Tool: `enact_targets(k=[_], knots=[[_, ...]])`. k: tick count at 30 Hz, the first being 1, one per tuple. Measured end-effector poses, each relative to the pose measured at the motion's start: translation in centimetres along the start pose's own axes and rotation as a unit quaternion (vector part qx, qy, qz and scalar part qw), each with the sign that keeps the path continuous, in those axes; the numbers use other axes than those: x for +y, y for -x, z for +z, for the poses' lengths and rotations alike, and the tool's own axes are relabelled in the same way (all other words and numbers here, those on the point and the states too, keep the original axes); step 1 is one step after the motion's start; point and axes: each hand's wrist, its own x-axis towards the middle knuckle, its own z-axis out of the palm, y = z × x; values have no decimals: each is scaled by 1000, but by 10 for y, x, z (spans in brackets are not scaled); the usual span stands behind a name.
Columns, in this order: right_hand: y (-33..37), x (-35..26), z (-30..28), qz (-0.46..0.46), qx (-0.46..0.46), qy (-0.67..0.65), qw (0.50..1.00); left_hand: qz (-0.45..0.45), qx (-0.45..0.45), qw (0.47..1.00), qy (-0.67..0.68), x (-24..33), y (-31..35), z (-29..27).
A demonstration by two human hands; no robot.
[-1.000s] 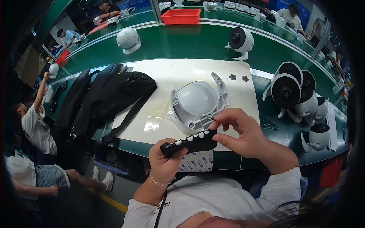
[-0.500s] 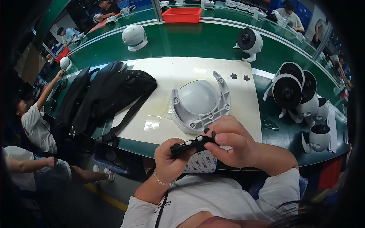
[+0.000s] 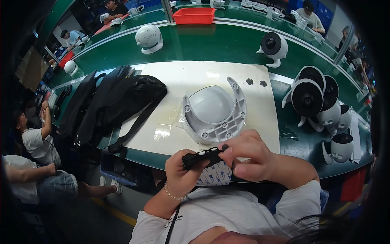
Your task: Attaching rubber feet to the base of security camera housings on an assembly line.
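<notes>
Black and pliable-looking, the strip (image 3: 211, 156) sat low in front of the person's chest, just beyond the near edge of the tabletop (image 3: 296, 158), with white round spots along its upper edge. The left hand (image 3: 178, 166) was clamped on its left end, thumb over the near face. The right hand (image 3: 255, 158) was bent in at the other end, a small dark piece (image 3: 225, 147) showing by its fingertips; whether finger and thumb had closed on that piece could not be told. Beneath the strip hung a white sheet with blue print (image 3: 215, 175), perhaps its backing. For clean work at that end, the left grip seemed best kept firm and close to the fingers of the right, so the strip would not flex; small pieces looked safer taken by the rim, at a low angle, without pressing a possibly sticky face. A white shell (image 3: 212, 103) with a crescent base (image 3: 239, 118), its ribs and round sockets exposed, lay just beyond the hands on a pale board (image 3: 262, 112), near enough to be knocked by a careless knuckle. Two black flower-shaped pieces (image 3: 249, 81) rested farther off, well apart from the fingers.
</notes>
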Motion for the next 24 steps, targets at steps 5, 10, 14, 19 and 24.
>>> enact_targets(k=[5,10,14,19,24], knots=[[1,5,15,-93,90,92,987,-21,-10,1000,9,3,-2,0],[-2,7,-5,-31,-16,-46,998,-71,21,997,20,6,-8,-4],[-9,51,-4,147,185,4,972,63,-77,992,-83,-6,-8,-14],[-16,75,-15,264,232,-96,931,245,-84,955,-147,-23,-18,-12],[-18,74,-16,308,229,-147,912,241,-113,954,-136,-33,-25,-11]])
